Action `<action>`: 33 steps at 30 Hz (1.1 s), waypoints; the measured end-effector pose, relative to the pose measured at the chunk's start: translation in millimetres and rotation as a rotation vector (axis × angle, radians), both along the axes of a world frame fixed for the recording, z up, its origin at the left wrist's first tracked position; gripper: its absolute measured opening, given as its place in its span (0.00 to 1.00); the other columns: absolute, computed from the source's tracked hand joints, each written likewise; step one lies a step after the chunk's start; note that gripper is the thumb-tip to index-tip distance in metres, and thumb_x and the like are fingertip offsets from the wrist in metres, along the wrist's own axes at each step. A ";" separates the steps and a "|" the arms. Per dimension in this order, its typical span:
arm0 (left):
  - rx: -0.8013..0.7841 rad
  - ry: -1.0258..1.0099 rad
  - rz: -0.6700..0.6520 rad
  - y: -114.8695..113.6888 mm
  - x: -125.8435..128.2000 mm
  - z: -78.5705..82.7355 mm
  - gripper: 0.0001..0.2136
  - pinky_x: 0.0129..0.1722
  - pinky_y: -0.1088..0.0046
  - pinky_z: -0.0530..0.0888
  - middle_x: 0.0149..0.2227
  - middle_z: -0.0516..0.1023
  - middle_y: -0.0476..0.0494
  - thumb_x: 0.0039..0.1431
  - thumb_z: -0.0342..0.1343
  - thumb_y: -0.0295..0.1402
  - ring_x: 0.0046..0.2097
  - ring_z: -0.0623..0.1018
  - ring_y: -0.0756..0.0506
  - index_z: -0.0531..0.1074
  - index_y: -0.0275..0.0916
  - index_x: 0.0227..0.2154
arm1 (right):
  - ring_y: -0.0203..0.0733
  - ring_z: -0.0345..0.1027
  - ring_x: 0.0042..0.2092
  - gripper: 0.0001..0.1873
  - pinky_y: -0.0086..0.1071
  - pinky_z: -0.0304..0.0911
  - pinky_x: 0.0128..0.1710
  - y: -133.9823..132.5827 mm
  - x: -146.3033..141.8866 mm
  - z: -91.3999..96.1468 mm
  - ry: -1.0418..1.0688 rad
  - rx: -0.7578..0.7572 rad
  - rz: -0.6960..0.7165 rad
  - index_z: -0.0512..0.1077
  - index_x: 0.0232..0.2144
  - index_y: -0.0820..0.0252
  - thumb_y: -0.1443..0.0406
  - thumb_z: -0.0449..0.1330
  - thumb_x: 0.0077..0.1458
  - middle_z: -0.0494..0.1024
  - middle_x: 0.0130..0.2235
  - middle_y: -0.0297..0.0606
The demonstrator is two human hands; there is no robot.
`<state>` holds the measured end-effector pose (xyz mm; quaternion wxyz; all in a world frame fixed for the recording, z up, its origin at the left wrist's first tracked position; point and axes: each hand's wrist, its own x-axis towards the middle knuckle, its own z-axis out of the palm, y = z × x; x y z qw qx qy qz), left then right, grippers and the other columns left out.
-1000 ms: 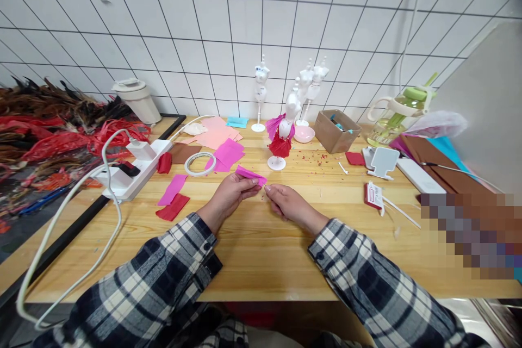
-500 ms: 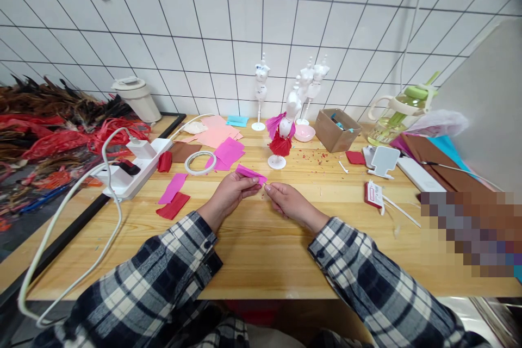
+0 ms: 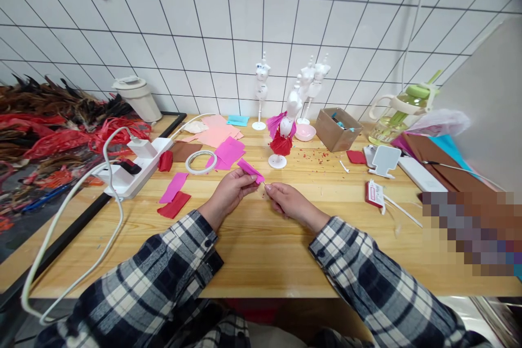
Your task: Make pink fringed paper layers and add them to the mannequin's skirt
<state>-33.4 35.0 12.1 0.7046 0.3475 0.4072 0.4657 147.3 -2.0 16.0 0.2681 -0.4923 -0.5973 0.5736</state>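
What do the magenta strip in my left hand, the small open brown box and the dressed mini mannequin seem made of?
Magenta strip: matte, likely crepe paper or fabric, thin and folded.
Brown box: probably dull cardboard, plain stiff walls.
Mini mannequin: likely plastic, white, smooth and slightly shiny.

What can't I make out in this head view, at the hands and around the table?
In the head view:
- Lower part of the magenta paper: hidden by the left hand.
- What the right hand pinches: too small.
- Bottom of the cardboard box: hidden by its front wall.
- White label print: too small.
- Feather pile: cut off by the left edge.
- Things at lower right: blurred by pixelation.
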 end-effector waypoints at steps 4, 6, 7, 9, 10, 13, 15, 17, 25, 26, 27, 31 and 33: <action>0.005 0.013 -0.014 -0.7 0.4 1.2 0.11 0.38 0.75 0.74 0.31 0.79 0.45 0.42 0.69 0.28 0.33 0.77 0.50 0.75 0.34 0.29 | 0.30 0.49 0.18 0.23 0.25 0.46 0.16 -0.9 0.1 1.0 -0.009 0.000 0.005 0.60 0.28 0.57 0.44 0.49 0.60 0.59 0.17 0.24; 0.001 0.018 -0.020 -0.8 0.3 1.2 0.11 0.37 0.75 0.74 0.31 0.79 0.46 0.42 0.69 0.28 0.33 0.77 0.51 0.75 0.34 0.29 | 0.30 0.49 0.18 0.23 0.24 0.46 0.17 -0.9 -0.1 1.7 -0.007 0.003 0.002 0.60 0.28 0.57 0.44 0.49 0.60 0.59 0.17 0.24; -0.001 0.020 -0.025 -0.6 0.3 0.9 0.11 0.37 0.75 0.74 0.30 0.79 0.46 0.41 0.70 0.28 0.32 0.77 0.51 0.75 0.34 0.29 | 0.30 0.48 0.18 0.24 0.24 0.46 0.17 -0.8 -0.1 2.0 -0.003 0.004 0.003 0.60 0.28 0.57 0.44 0.49 0.60 0.59 0.17 0.25; -0.001 0.023 -0.035 0.0 0.0 -0.4 0.11 0.36 0.76 0.74 0.30 0.79 0.46 0.41 0.70 0.29 0.32 0.77 0.51 0.76 0.34 0.29 | 0.29 0.48 0.18 0.24 0.24 0.46 0.17 -0.6 -0.2 2.4 0.005 0.000 0.008 0.60 0.28 0.57 0.44 0.49 0.60 0.59 0.17 0.25; 0.001 0.024 -0.041 0.4 -0.2 -1.3 0.12 0.36 0.76 0.74 0.30 0.79 0.46 0.41 0.70 0.29 0.32 0.77 0.51 0.76 0.34 0.29 | 0.29 0.48 0.18 0.24 0.24 0.46 0.17 -0.4 -0.2 2.4 0.010 -0.001 0.010 0.60 0.28 0.57 0.44 0.49 0.60 0.59 0.18 0.25; 0.014 0.027 -0.056 1.5 -1.0 -4.2 0.12 0.37 0.75 0.74 0.31 0.79 0.46 0.41 0.70 0.29 0.33 0.77 0.51 0.76 0.34 0.30 | 0.29 0.48 0.18 0.24 0.24 0.45 0.17 -0.4 0.1 2.1 0.020 0.000 0.011 0.60 0.28 0.57 0.44 0.49 0.60 0.59 0.18 0.25; 0.021 0.027 -0.062 1.8 -1.3 -5.3 0.12 0.38 0.75 0.74 0.31 0.80 0.46 0.42 0.70 0.30 0.33 0.77 0.51 0.76 0.35 0.31 | 0.29 0.47 0.18 0.24 0.24 0.45 0.17 -0.6 0.3 2.0 0.027 -0.001 0.012 0.60 0.29 0.57 0.44 0.49 0.60 0.59 0.18 0.25; 0.023 0.026 -0.063 1.6 -1.3 -5.2 0.12 0.38 0.75 0.73 0.31 0.79 0.46 0.42 0.71 0.30 0.33 0.77 0.51 0.76 0.34 0.31 | 0.29 0.47 0.18 0.23 0.24 0.44 0.17 -0.8 0.4 2.0 0.033 -0.008 0.015 0.60 0.29 0.57 0.44 0.50 0.60 0.59 0.18 0.24; 0.007 0.024 -0.047 0.3 0.0 -1.6 0.12 0.38 0.75 0.74 0.30 0.79 0.46 0.40 0.71 0.30 0.32 0.77 0.51 0.77 0.35 0.30 | 0.29 0.47 0.18 0.24 0.25 0.44 0.16 -0.7 0.1 3.2 0.014 -0.021 0.012 0.61 0.29 0.57 0.44 0.50 0.59 0.58 0.18 0.24; 0.006 0.024 -0.046 0.4 0.1 -1.7 0.12 0.38 0.75 0.73 0.30 0.79 0.46 0.40 0.71 0.30 0.32 0.77 0.51 0.77 0.35 0.30 | 0.29 0.46 0.18 0.24 0.25 0.44 0.16 -0.7 0.1 3.4 0.014 -0.016 0.012 0.61 0.28 0.57 0.44 0.50 0.59 0.58 0.18 0.24; 0.006 0.023 -0.045 0.5 0.1 -1.9 0.12 0.37 0.75 0.73 0.30 0.79 0.46 0.40 0.71 0.30 0.32 0.77 0.51 0.77 0.35 0.30 | 0.29 0.46 0.18 0.24 0.25 0.44 0.16 -0.8 0.2 3.5 0.013 -0.014 0.014 0.60 0.28 0.57 0.44 0.50 0.60 0.58 0.18 0.24; 0.013 0.023 -0.050 0.5 -0.2 -3.3 0.12 0.37 0.76 0.73 0.30 0.79 0.47 0.41 0.71 0.30 0.32 0.77 0.51 0.77 0.35 0.30 | 0.29 0.46 0.18 0.24 0.25 0.44 0.17 -1.2 0.3 3.9 0.016 -0.010 0.016 0.60 0.27 0.57 0.44 0.50 0.59 0.58 0.17 0.24; 0.013 0.023 -0.049 0.6 -0.4 -3.6 0.12 0.37 0.75 0.73 0.30 0.79 0.46 0.41 0.71 0.30 0.32 0.77 0.51 0.77 0.35 0.30 | 0.29 0.46 0.18 0.24 0.25 0.45 0.17 -1.2 0.4 3.8 0.016 -0.006 0.017 0.60 0.27 0.57 0.44 0.50 0.59 0.59 0.18 0.24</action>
